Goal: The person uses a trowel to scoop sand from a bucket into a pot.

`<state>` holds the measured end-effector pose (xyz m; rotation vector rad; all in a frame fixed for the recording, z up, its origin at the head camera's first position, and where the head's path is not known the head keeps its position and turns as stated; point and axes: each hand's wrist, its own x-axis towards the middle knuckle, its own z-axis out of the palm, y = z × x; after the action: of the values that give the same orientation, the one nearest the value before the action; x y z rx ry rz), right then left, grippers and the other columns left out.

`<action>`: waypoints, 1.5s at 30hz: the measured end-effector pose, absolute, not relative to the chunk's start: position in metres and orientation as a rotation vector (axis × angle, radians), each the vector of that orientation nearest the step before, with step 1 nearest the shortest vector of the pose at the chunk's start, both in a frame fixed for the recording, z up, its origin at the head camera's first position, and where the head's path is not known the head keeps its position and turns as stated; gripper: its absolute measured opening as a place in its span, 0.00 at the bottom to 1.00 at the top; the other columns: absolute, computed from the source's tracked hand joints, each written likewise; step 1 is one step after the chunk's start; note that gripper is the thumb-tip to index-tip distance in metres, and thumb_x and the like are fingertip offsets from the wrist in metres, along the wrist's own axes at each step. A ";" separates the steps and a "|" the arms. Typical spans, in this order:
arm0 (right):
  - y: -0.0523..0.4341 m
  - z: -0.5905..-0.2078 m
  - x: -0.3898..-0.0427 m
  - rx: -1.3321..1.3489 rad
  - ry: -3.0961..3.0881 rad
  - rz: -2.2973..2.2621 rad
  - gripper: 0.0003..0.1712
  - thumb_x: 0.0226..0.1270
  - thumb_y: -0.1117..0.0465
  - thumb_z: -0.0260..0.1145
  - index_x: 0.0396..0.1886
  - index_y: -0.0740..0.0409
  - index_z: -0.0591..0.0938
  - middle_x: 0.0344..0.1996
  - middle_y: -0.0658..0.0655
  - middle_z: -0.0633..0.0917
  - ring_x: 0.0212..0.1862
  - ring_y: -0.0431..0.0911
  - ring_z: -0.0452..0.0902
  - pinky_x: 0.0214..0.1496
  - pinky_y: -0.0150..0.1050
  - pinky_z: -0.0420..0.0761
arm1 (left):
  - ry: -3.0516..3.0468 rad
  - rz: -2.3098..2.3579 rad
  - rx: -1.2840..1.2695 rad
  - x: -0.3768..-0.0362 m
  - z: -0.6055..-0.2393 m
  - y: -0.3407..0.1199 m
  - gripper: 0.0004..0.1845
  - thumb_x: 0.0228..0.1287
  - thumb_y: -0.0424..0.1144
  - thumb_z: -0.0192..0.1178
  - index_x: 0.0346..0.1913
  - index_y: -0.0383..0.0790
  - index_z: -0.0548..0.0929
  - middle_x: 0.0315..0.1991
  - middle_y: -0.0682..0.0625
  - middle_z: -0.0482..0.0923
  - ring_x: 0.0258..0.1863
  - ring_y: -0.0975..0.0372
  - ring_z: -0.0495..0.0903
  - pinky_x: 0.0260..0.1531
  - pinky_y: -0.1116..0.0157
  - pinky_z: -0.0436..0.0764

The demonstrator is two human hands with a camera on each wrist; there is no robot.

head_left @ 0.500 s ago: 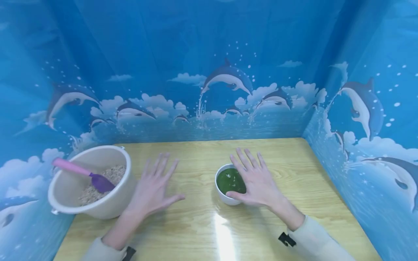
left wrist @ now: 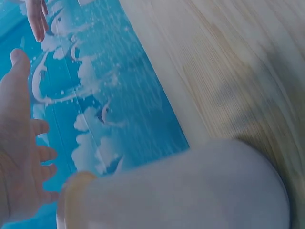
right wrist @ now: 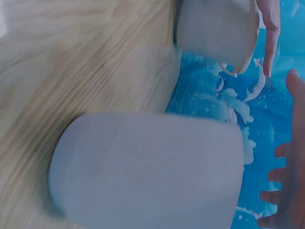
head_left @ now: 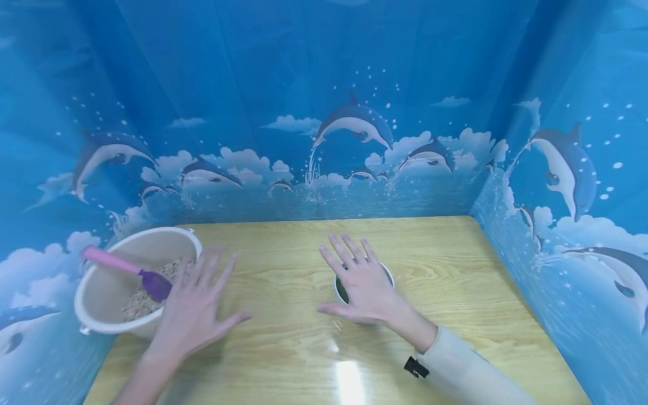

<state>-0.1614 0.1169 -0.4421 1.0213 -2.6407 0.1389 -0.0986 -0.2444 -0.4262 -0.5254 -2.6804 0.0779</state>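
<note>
Nearest us, a pale sleeve leads to the right hand, fingers straight and splayed wide, grasping nothing! Beneath its palm we spot a round white bowl, green contents peeping between thumb and forefinger. And the left hand: also spread, also without a hold, by the rim of a round off-white bucket; touching or not, we can't tell. Left of that hand, a purple scoop with pink handle lies on beige grains. Beyond both hands' fingertips, a blue dolphin-print backdrop!
</note>
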 end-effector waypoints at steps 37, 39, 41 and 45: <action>-0.035 -0.434 -0.162 1.299 -2.569 -0.075 0.66 0.62 0.11 0.45 0.88 0.42 0.40 0.87 0.56 0.38 0.88 0.57 0.40 0.86 0.62 0.48 | -2.772 0.090 -0.063 -0.040 -0.417 -0.374 0.68 0.59 0.85 0.50 0.85 0.36 0.47 0.81 0.23 0.50 0.80 0.28 0.50 0.74 0.25 0.48; -0.043 -0.434 -0.161 1.320 -2.563 -0.094 0.66 0.63 0.11 0.45 0.88 0.42 0.39 0.87 0.57 0.37 0.89 0.57 0.39 0.86 0.62 0.47 | -2.826 0.128 0.038 -0.038 -0.416 -0.380 0.68 0.60 0.83 0.53 0.84 0.33 0.44 0.81 0.22 0.46 0.80 0.27 0.46 0.75 0.25 0.45; -0.051 -0.433 -0.159 1.338 -2.539 -0.121 0.65 0.63 0.11 0.45 0.88 0.42 0.40 0.87 0.56 0.37 0.89 0.57 0.38 0.86 0.62 0.47 | -2.856 0.161 0.129 -0.037 -0.416 -0.385 0.70 0.59 0.83 0.53 0.84 0.32 0.42 0.80 0.20 0.45 0.80 0.26 0.45 0.76 0.25 0.44; -0.066 -0.432 -0.157 1.377 -2.487 -0.198 0.64 0.64 0.11 0.42 0.88 0.41 0.43 0.87 0.55 0.38 0.89 0.57 0.39 0.87 0.62 0.47 | -2.889 0.186 0.220 -0.037 -0.418 -0.390 0.72 0.57 0.84 0.54 0.83 0.30 0.40 0.79 0.19 0.41 0.79 0.24 0.44 0.76 0.25 0.44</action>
<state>-0.1570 -0.0662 -0.4320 1.3775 -2.4868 -0.1980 -0.0371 -0.3900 -0.4184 0.2204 -2.8892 0.1856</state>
